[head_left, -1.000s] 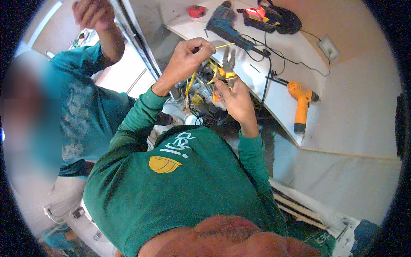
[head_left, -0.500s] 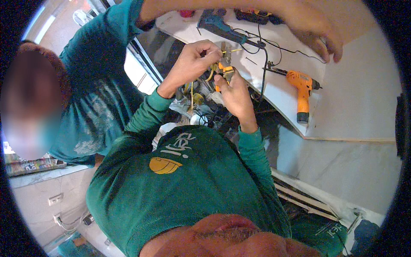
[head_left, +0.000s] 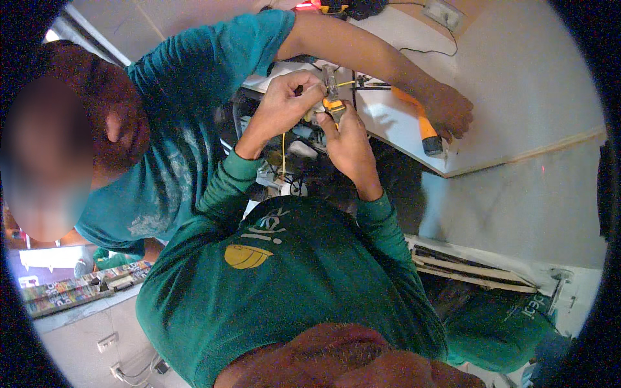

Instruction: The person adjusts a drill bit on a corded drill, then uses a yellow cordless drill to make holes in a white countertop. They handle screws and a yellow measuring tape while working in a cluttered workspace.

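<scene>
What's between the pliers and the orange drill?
The head view shows a yellow wire poking out, then white board with thin dark things on it.

L hand [head_left: 286, 107] just left of R hand [head_left: 350, 147]; pliers [head_left: 334, 104] in R hand, wire [head_left: 348, 83] end right of pliers. Cordless drill [head_left: 424, 127] on wktop [head_left: 396, 129], right of both, partly under co-wkr's hand [head_left: 451, 113].

White worktop [head_left: 381, 119] at upper centre-right, brightly lit in patches, with a pale wall [head_left: 537, 77] behind it and a white outlet [head_left: 444, 14] near the top edge. Right side: grey panel [head_left: 511, 200] under a thin light-coloured strip [head_left: 527, 151] — wood-like slats [head_left: 469, 266] lower down. Lower left: pale surface with a socket plate [head_left: 108, 342], below a ledge [head_left: 55, 321] with a multicoloured row [head_left: 81, 292] — bright spot [head_left: 53, 35] upper left.
</scene>
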The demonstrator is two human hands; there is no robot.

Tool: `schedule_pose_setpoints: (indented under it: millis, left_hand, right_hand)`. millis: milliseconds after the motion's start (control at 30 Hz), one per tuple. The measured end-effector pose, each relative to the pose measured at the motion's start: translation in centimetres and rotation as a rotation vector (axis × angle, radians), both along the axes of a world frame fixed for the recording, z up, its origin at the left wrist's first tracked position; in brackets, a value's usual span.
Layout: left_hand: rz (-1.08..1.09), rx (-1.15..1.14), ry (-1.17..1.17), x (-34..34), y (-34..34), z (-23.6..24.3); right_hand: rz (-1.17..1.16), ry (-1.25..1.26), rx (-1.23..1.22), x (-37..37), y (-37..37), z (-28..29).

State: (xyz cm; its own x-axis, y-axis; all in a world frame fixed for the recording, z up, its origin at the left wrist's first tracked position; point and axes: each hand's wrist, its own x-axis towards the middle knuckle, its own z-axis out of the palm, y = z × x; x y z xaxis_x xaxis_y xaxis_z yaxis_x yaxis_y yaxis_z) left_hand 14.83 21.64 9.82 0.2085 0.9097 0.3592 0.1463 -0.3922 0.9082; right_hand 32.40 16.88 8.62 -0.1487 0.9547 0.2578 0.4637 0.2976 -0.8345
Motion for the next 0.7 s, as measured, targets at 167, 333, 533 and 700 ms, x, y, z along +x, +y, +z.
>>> schedule_pose_setpoints:
  millis: [167,333,533,700]
  left_hand:
    - [-0.026,0.023,0.002,1.3,-0.6,0.9]
    - [-0.089,0.034,-0.062,2.8,-0.9,1.1]
    - [-0.158,0.036,0.005,4.0,-1.2,1.7]
    - [-0.303,-0.202,-0.099,3.6,-1.7,2.3]
  right_hand:
    - [-0.063,-0.063,0.09,1.3,-0.7,0.1]
    - [-0.011,-0.012,0.08,3.0,-1.5,1.6]
    - [-0.057,0.007,-0.079,4.5,-2.8,2.8]
    - [-0.122,-0.07,-0.016,5.1,-3.6,2.7]
